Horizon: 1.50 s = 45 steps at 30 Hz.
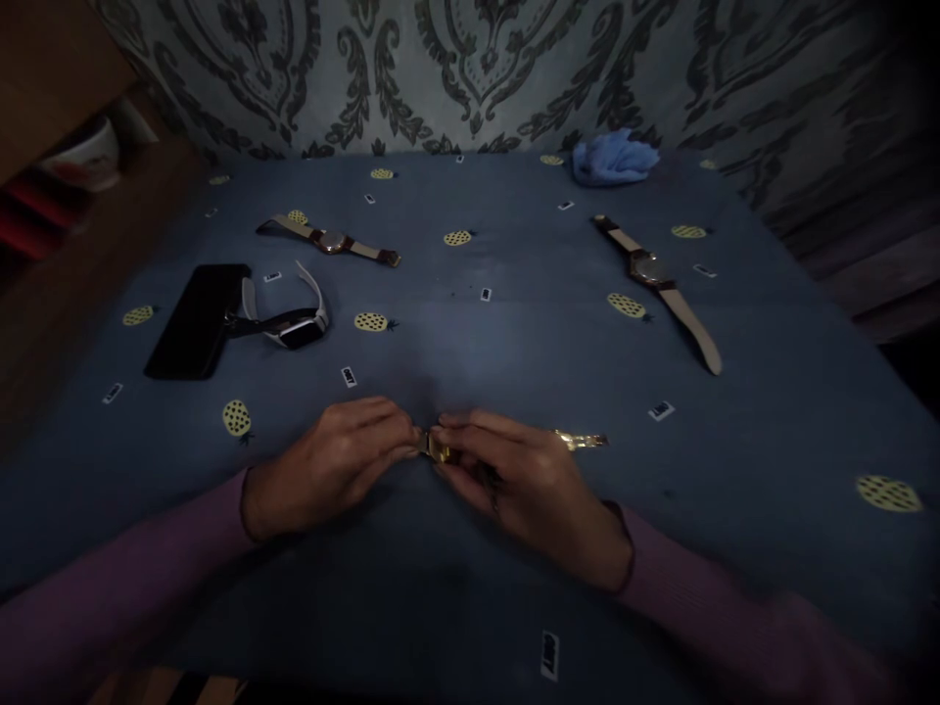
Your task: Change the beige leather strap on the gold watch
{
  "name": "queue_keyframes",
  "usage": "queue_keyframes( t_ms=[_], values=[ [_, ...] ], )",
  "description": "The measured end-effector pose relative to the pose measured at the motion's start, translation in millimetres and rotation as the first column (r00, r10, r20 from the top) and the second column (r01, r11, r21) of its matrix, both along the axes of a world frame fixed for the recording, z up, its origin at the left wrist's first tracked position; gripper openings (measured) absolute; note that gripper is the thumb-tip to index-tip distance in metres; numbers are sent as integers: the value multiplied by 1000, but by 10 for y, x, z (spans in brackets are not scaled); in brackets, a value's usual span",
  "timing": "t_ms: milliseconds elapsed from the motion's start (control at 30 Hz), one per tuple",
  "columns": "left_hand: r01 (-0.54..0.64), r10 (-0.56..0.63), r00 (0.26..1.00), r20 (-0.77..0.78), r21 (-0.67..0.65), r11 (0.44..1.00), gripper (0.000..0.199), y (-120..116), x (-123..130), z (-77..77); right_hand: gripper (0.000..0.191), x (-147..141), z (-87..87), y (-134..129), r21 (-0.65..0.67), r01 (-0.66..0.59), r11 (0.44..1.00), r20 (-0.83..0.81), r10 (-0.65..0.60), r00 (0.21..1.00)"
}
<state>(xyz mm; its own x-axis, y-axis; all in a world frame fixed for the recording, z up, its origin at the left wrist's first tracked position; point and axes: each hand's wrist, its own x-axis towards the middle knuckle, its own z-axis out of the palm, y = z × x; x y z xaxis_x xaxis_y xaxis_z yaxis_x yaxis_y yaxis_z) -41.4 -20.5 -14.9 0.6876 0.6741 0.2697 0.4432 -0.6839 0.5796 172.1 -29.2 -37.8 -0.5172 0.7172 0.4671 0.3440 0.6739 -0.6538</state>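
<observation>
Between both hands, near the front of the table, is a gold-coloured wristwatch (pixel 442 450). My left hand (pixel 334 465) pinches its left end, fingers pressed together. At the watch's right side the fingers of my right hand (pixel 514 470) are closed around it and cover much of it. From behind the right hand a shiny gold bracelet piece (pixel 584 441) sticks out on the cloth; whether it belongs to the same watch I cannot tell. Something thin and dark shows under the right fingers, too dim to name.
A strap watch (pixel 332 241) lies at the back left, another strap watch (pixel 650 269) on the right. A black phone (pixel 198 323) lies beside a white-strapped smartwatch (pixel 301 333). A crumpled blue cloth (pixel 614 159) sits by the wall. A wooden shelf (pixel 110 206) borders the left.
</observation>
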Motion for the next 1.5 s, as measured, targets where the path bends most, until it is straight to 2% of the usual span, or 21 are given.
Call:
queue_keyframes(
  t_ms=[133, 333, 467, 633, 800, 933, 1100, 1267, 1500],
  values=[
    [-21, 21, 1000, -3, 19, 1000, 20, -16, -1, -27, 15, 5, -8, -1, 4, 2, 1000, -17, -2, 1000],
    [-10, 12, 1000, 25, -74, 997, 19, 20, -18, -32, 14, 12, -4, -3, -26, 6, 1000, -5, -6, 1000],
    [-22, 23, 1000, 12, -80, 997, 19, 18, -4, -13, 15, 17, 6, -2, -47, 4, 999, 10, -4, 1000],
    [-23, 23, 1000, 2, -8, 1000, 19, -10, 0, -24, 20, 33, 61, 9, -65, -14, 998, 14, 15, 1000],
    [-36, 43, 998, -40, 168, 985, 14, -64, 0, -61, 14, 62, 115, 51, -86, -47, 995, 110, 57, 992],
    [-56, 72, 996, -51, 256, 965, 14, -109, -2, -100, 13, 65, 103, 62, -92, -30, 995, 97, 39, 994],
    [-72, 92, 994, -54, 294, 953, 13, -134, 1, -104, 11, 44, 67, 39, -43, -15, 999, 84, 19, 996],
    [-40, 60, 997, -51, 329, 943, 13, -134, 9, -92, 9, 42, 64, 35, -22, -8, 1000, 90, 10, 996],
    [-8, 29, 997, -67, 300, 954, 13, -138, 0, -69, 8, 47, 49, 43, -25, -5, 1000, 99, 8, 995]
  ],
)
